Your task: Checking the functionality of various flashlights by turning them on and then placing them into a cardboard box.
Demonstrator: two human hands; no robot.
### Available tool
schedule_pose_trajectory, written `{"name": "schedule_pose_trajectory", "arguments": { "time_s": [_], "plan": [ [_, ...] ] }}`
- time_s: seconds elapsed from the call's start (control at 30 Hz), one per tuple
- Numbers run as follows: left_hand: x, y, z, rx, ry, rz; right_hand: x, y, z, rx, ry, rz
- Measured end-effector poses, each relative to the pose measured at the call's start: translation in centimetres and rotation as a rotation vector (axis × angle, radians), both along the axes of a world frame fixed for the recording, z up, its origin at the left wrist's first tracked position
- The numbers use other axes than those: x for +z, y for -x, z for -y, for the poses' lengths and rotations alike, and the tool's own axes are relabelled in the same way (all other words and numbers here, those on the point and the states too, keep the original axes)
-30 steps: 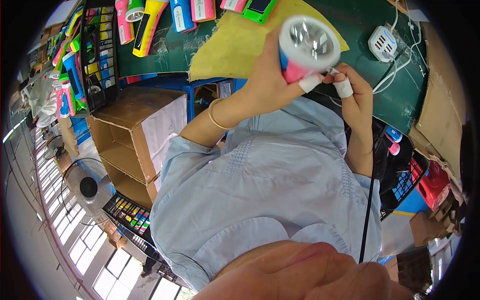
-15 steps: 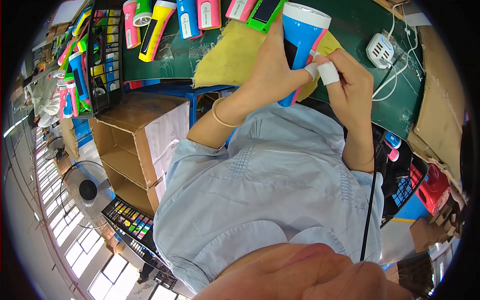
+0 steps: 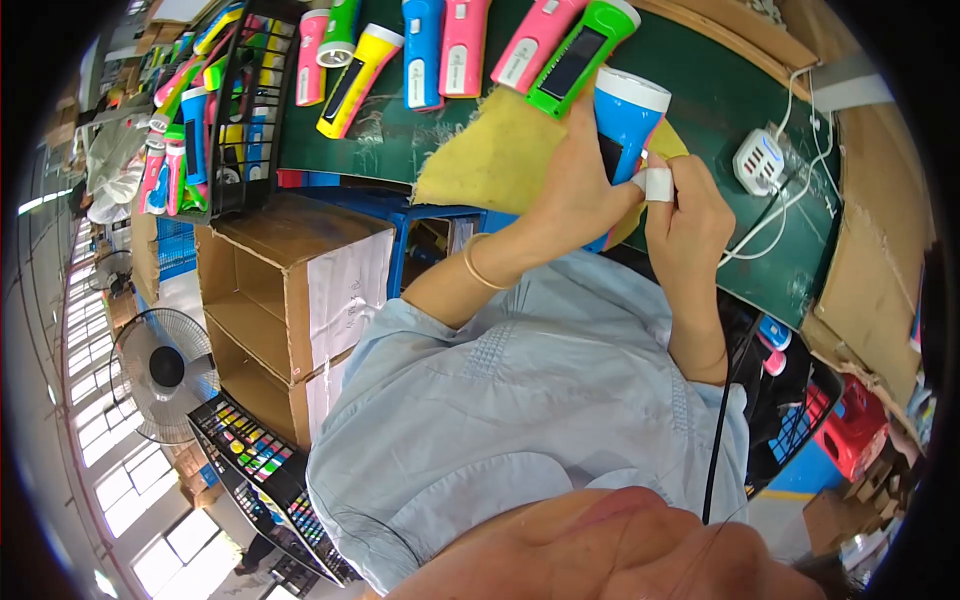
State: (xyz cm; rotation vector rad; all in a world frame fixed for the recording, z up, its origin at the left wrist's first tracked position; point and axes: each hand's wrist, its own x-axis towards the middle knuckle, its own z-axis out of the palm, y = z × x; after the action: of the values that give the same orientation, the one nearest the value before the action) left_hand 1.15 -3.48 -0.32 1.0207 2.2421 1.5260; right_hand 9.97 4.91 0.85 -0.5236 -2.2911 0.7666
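My left hand [image 3: 585,190] is wrapped round a blue and pink flashlight [image 3: 628,122] with a wide white head. The flashlight stands tilted, head pointing away from me, a dark panel showing on its blue side. My right hand [image 3: 695,210], with white tape round a digit, is closed against the flashlight's right side, near a small white part. Whether its fingertips hold anything is hidden. Beneath the hands a yellow cloth [image 3: 480,160] lies on the green table [image 3: 345,155]. Just beyond the left hand lies a green flashlight [image 3: 580,62] with a dark panel.
Along the table's far side lie pink, blue and yellow flashlights [image 3: 360,80]. A black basket [image 3: 232,120] of flashlights is at the left. A white multi-port charger [image 3: 758,162] with cables sits at right. Cardboard boxes [image 3: 265,270] stand left of me; a fan [image 3: 165,367] is behind them.
The view has shifted, so the table and its flashlights appear lower. My left hand still grips the flashlight, and my right hand stays against its side with the fingers slightly more curled.
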Motion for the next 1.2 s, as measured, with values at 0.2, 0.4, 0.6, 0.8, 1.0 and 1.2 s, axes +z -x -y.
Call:
{"name": "schedule_pose_trajectory", "arguments": {
  "time_s": [0.2, 0.4, 0.6, 0.8, 1.0, 1.2],
  "plan": [
    [0.0, 0.1, 0.5, -0.075, 0.097, 0.074, -1.7, 0.0, -0.8, 0.125, 0.135, -0.023],
    [2.7, 5.5, 3.2, 0.003, 0.09, -0.074, -0.9, -1.9, 0.5, -0.176, 0.744, -0.25],
    [6.1, 26.0, 18.9, 0.432, -0.624, 0.406, -0.9, -2.0, -1.8, 0.079, 0.943, -0.31],
    [11.7, 45.9, 38.4, 0.734, -1.044, 0.462, -3.0, -1.8, -1.8, 0.07, 0.974, -0.118],
    [15.1, 49.4, 40.2, 0.764, -0.986, 0.486, -2.9, -0.9, -1.4, 0.037, 0.991, -0.081],
    [14.5, 43.3, 25.8, 0.563, -0.42, 0.234, -2.8, 0.2, -0.3, 0.015, 1.055, -0.05]
  ]
}}
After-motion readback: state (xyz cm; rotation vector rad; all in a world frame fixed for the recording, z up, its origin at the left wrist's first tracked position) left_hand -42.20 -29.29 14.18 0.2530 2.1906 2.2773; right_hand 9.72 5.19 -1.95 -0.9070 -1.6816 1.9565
